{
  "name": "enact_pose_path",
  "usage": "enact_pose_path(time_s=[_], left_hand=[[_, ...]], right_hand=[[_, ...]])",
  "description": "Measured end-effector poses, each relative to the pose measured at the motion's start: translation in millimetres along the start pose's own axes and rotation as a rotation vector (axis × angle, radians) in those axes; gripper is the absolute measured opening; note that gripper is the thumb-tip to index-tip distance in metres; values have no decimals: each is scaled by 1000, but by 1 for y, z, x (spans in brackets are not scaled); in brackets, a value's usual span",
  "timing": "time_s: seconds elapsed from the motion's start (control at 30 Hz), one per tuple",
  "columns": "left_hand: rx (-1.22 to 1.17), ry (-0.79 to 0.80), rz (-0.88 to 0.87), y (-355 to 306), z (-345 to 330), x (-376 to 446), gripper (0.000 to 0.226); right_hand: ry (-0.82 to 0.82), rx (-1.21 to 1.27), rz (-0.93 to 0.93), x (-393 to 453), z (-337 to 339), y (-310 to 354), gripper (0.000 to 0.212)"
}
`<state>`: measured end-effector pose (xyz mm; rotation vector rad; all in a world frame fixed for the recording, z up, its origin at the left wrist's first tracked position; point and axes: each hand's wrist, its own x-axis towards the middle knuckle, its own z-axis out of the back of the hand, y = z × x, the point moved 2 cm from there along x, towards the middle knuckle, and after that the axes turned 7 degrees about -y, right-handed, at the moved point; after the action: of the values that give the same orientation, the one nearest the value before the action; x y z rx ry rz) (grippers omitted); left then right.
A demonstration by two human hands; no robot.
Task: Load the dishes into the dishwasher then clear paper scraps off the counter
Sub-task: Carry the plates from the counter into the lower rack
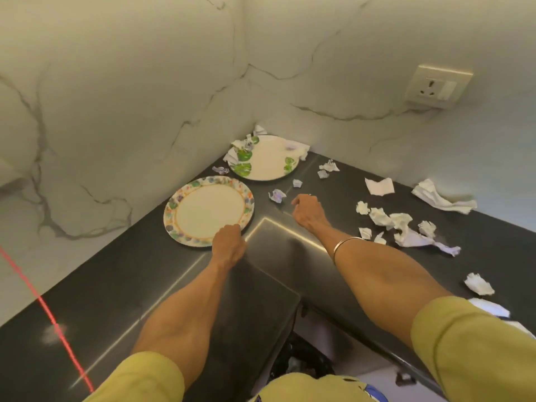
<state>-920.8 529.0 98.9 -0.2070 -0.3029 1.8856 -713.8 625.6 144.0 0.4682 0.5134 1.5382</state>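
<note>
The left hand [229, 242] grips the round flower-rimmed plate [208, 210] at five o'clock, while the right hand's [309, 211] curled fingers seemingly hold nothing.

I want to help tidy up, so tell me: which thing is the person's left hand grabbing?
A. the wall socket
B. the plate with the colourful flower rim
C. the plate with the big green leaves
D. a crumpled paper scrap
B: the left hand grips the near edge of the flower-rimmed plate, while the green-leaf plate lies untouched in the corner.
</note>
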Motion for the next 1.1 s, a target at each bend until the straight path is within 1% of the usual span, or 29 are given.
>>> enact_pose_path(time_s=[0.03,0.1,0.2,0.3,0.4,0.5,0.53,0.63,0.7,0.73,0.8,0.87,0.93,0.97,1.0,1.03,1.1], left_hand=[[-11,20,0,1,-1,9,28],[-23,95,2,4,-5,24,41],[31,198,1,7,-16,43,60],[114,149,-30,9,-27,55,65],[116,21,-52,11,-38,62,60],[114,-84,-21,11,-50,71,51],[135,-72,-6,10,-54,74,51],[194,-47,17,9,-61,86,51],[213,-74,5,10,-61,94,50],[220,-79,-10,10,-61,97,49],[229,-57,-41,11,-64,101,47],[267,-26,-70,12,-68,106,47],[364,-39,-124,11,-69,109,46],[422,-67,-176,11,-68,111,42],[463,-99,-228,11,-65,114,35],[470,-113,-250,9,-59,118,31],[441,-83,-229,1,-49,128,36]], right_hand=[[10,7,5,11,-1,6,31],[40,25,10,32,-6,15,29],[67,59,-3,62,-19,17,22],[82,76,-26,91,-28,18,22],[78,182,-170,126,-45,17,34],[82,299,-313,164,-67,18,32],[86,365,-387,177,-77,16,35],[108,577,-589,213,-102,18,53],[127,684,-671,244,-123,14,52],[129,717,-695,252,-127,16,56],[91,701,-752,261,-130,22,72],[36,608,-766,260,-130,30,76],[-26,505,-746,255,-128,34,78],[-21,526,-748,253,-126,35,76],[-14,606,-752,255,-127,34,71],[13,744,-767,257,-124,35,63],[97,1066,-834,264,-120,36,43]])
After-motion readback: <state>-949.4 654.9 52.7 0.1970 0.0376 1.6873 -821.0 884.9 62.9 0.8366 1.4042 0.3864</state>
